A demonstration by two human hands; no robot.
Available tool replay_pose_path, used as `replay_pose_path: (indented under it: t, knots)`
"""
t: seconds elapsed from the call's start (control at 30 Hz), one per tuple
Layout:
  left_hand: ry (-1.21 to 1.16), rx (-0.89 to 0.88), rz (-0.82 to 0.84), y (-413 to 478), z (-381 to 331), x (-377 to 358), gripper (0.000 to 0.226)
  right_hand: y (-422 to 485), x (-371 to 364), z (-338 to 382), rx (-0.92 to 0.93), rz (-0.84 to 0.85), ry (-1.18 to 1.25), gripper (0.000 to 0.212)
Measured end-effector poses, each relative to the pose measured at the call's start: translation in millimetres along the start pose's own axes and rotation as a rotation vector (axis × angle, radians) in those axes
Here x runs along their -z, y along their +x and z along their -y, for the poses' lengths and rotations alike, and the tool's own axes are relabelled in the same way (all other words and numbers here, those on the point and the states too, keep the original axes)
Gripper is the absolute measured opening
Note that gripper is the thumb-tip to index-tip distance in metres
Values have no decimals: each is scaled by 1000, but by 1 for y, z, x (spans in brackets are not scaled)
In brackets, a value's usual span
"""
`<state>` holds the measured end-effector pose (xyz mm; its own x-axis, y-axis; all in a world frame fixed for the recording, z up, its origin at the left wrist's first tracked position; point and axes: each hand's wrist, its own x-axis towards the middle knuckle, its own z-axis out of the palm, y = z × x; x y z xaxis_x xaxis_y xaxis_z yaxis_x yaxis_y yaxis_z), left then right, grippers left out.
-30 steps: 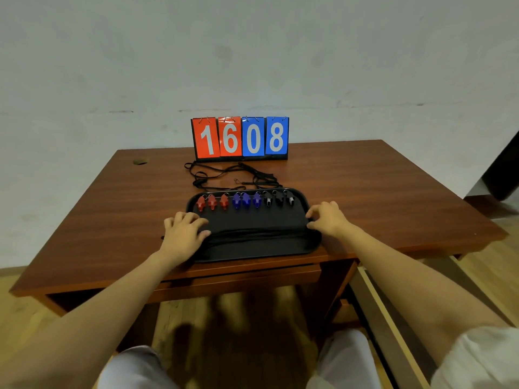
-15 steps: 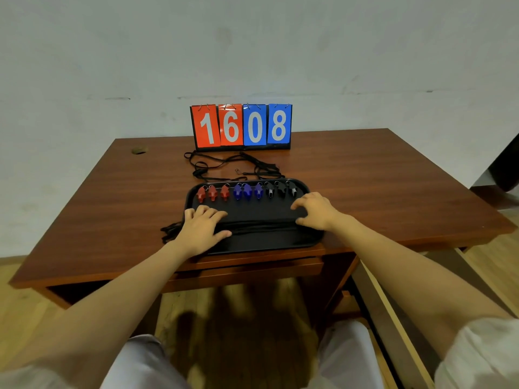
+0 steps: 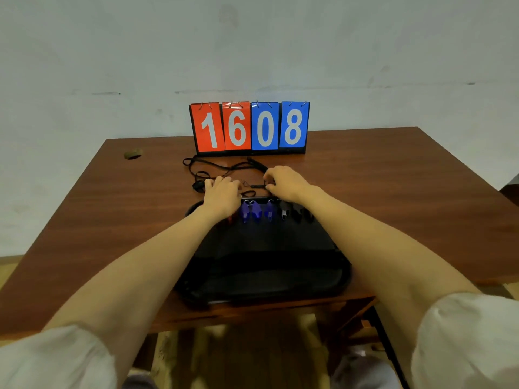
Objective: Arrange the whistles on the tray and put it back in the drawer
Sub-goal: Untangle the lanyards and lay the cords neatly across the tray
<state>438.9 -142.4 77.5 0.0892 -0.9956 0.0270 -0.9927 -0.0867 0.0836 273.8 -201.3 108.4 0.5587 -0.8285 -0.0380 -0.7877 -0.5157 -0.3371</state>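
right hand pinches cord | left hand grip unclear | whistles in tray just nearer

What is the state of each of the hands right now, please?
Left hand: resting on the black cords; grip cannot be told.
Right hand: pinching the black cords.

A bare room with desk and scoreboard (scuffed wall).
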Motion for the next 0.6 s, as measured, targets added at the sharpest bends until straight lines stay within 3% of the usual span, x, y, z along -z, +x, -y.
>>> replay_pose_path:
  t: [0.3,0.47,0.6]
  knots:
    - [-13,-29,28,83,13,-30,28,83,-43,-12,14,138,-277,24]
    - [-19,-70,-44,90,18,-50,22,91,-50,-14,114,56,-430,22]
    - [2,-78,-82,86,20,-50,26,90,-52,-12,88,86,-373,25]
